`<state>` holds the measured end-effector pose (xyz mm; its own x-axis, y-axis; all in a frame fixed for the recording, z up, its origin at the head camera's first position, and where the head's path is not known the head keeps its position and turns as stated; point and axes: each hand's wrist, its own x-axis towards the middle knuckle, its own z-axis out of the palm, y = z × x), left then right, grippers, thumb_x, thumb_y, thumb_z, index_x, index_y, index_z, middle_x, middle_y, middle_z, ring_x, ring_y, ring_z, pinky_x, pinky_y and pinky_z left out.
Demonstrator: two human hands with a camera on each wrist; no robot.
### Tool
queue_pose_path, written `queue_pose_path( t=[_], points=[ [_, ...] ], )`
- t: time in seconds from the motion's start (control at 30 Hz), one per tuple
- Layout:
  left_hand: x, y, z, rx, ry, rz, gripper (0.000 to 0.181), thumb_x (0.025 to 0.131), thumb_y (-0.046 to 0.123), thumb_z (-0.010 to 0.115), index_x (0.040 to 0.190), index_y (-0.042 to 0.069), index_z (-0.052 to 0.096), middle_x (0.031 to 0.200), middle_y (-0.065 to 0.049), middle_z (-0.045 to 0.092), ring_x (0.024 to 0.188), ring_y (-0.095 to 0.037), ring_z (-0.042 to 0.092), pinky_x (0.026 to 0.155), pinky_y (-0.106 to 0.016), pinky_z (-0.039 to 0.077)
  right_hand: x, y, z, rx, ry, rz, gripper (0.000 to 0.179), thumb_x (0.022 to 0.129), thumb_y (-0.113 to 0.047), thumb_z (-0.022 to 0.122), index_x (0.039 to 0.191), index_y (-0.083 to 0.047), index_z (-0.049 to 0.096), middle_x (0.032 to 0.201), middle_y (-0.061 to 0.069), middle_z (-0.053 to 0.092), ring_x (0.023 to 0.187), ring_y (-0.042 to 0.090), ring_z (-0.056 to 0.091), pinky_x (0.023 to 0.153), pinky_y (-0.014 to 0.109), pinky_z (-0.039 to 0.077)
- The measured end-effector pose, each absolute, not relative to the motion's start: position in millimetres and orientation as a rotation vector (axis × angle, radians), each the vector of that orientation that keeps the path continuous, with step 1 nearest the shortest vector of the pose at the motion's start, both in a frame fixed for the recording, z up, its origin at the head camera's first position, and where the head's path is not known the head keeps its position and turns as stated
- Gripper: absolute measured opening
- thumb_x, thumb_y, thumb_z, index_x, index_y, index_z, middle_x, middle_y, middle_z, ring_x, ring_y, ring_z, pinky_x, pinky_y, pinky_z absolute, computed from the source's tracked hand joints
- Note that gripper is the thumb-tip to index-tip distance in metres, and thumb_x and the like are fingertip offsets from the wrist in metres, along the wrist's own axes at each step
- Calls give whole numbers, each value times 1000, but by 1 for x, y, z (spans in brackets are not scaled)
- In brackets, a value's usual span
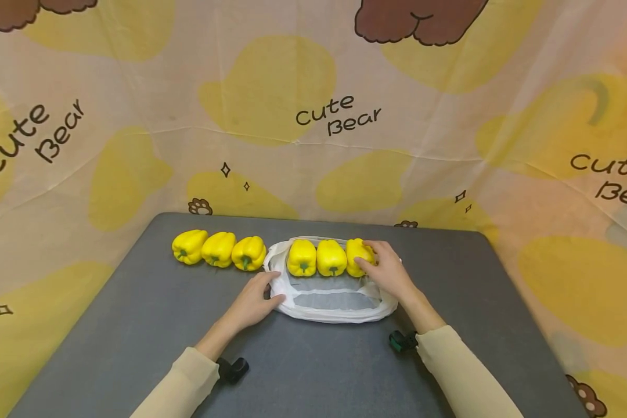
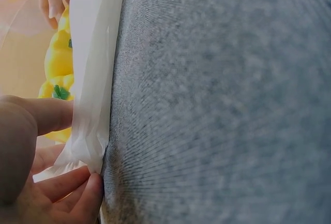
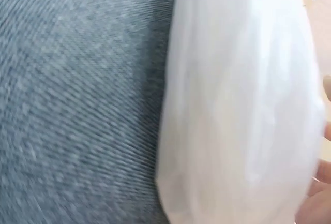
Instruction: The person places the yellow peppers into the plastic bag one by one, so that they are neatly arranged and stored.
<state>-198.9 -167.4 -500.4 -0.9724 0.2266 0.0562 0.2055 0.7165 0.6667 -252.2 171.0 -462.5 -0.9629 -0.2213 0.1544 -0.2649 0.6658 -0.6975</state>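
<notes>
A white plastic bag (image 1: 334, 316) lies on the grey table with its mouth spread wide. Three yellow bell peppers sit in a row at its far side: a left one (image 1: 301, 257), a middle one (image 1: 331, 257) and a right one (image 1: 356, 255). My right hand (image 1: 390, 271) grips the right pepper from above and the side. At the bag's left rim, my left hand (image 1: 253, 299) holds the plastic between thumb and fingers. The left wrist view shows the bag wall (image 2: 95, 53) partly hiding the peppers. In the right wrist view the bag (image 3: 243, 105) covers most of the right hand's work.
Left of the bag, three more yellow bell peppers (image 1: 219, 249) lie in a row near the table's far edge. The grey table (image 1: 319, 366) meets a printed cloth backdrop (image 1: 271, 191). Black devices (image 1: 233, 370) are strapped at both wrists.
</notes>
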Motion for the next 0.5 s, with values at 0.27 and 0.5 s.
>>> queue_pose_path(
  t=[0.27, 0.5],
  points=[
    [-201, -166, -498, 403, 2886, 1134, 56, 93, 20, 72, 142, 1, 54, 137, -19, 57, 112, -30, 58, 97, -48, 49, -239, 179, -444, 457, -2777, 1208, 51, 100, -29, 67, 142, -3, 55, 142, 16, 51, 132, 36, 49, 105, 53, 47],
    [-200, -167, -497, 383, 2874, 1132, 56, 94, 21, 72, 144, 3, 53, 138, -18, 56, 113, -30, 59, 99, -48, 50, -227, 193, -432, 485, -2731, 1183, 44, 100, -26, 67, 137, -3, 60, 138, 15, 55, 126, 40, 53, 103, 54, 48]
  ],
)
